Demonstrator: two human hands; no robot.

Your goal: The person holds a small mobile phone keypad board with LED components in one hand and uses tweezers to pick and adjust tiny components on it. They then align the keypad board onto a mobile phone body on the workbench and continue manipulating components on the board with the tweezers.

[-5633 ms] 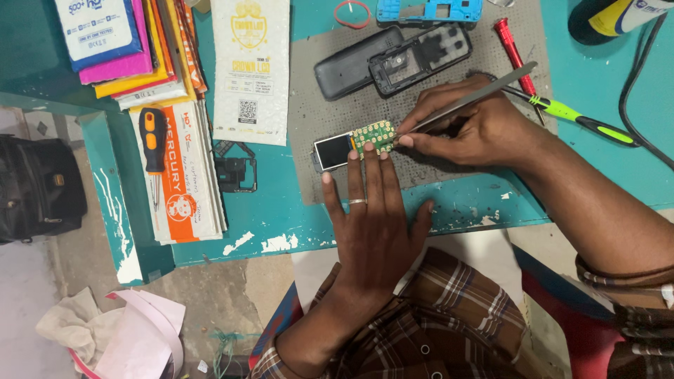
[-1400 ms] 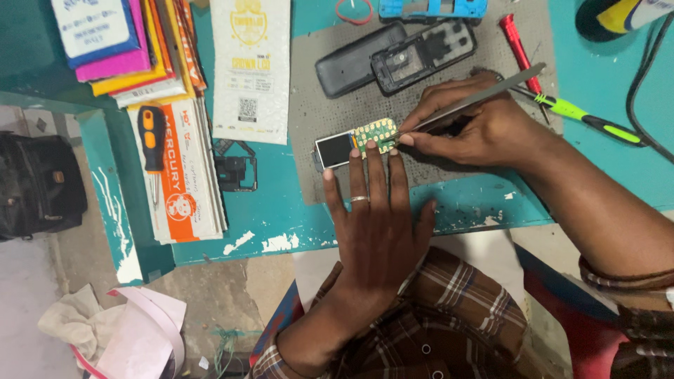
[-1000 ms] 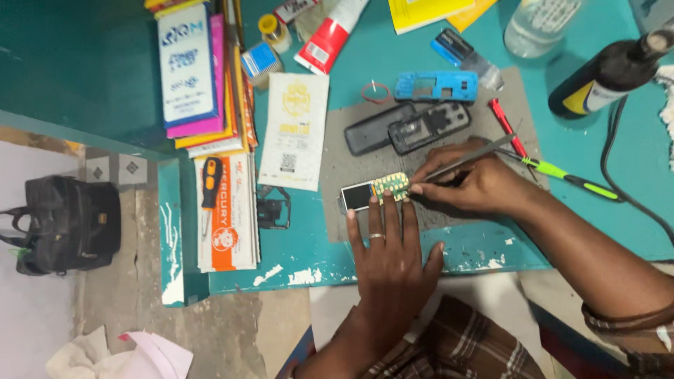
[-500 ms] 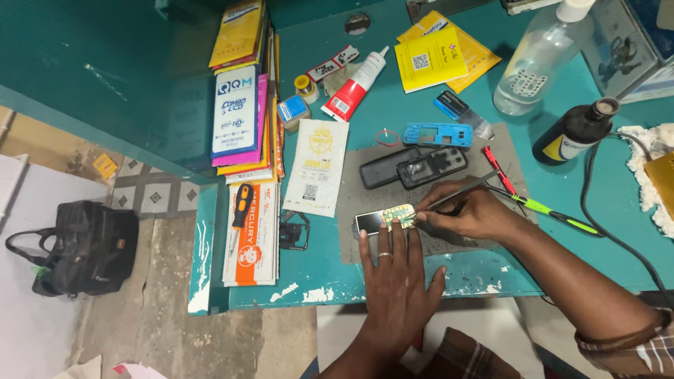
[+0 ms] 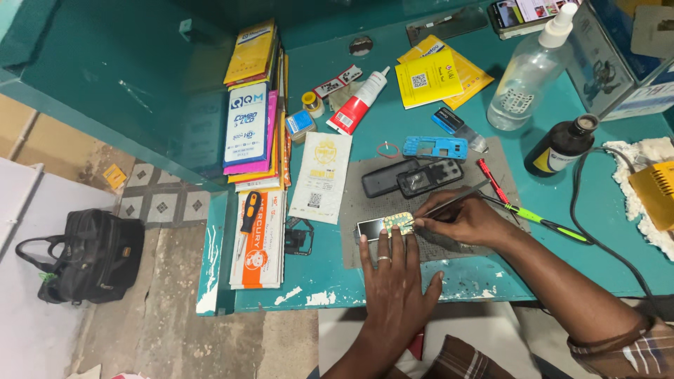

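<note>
A small phone circuit board with its dark screen [image 5: 385,224] lies on a grey work mat [image 5: 365,247]. My left hand [image 5: 395,279] rests flat on the mat, fingertips pressing the board's near edge. My right hand [image 5: 469,220] grips metal tweezers [image 5: 449,202], whose tip touches the board's right end. Just beyond the board lie a black phone shell [image 5: 386,178] and a black phone frame [image 5: 428,175], with a blue frame [image 5: 435,147] farther back.
A red screwdriver [image 5: 493,180] and a green one [image 5: 546,224] lie right of my hand. Stacked packets [image 5: 254,133], a glue tube [image 5: 358,102], a spray bottle [image 5: 528,70], a dark bottle [image 5: 562,146] and a yellow device [image 5: 656,193] crowd the teal bench. A black bag [image 5: 88,256] sits on the floor.
The view has pulled back and tilted up, showing far more of the bench. Both hands stay on the board with the tweezers in place.
</note>
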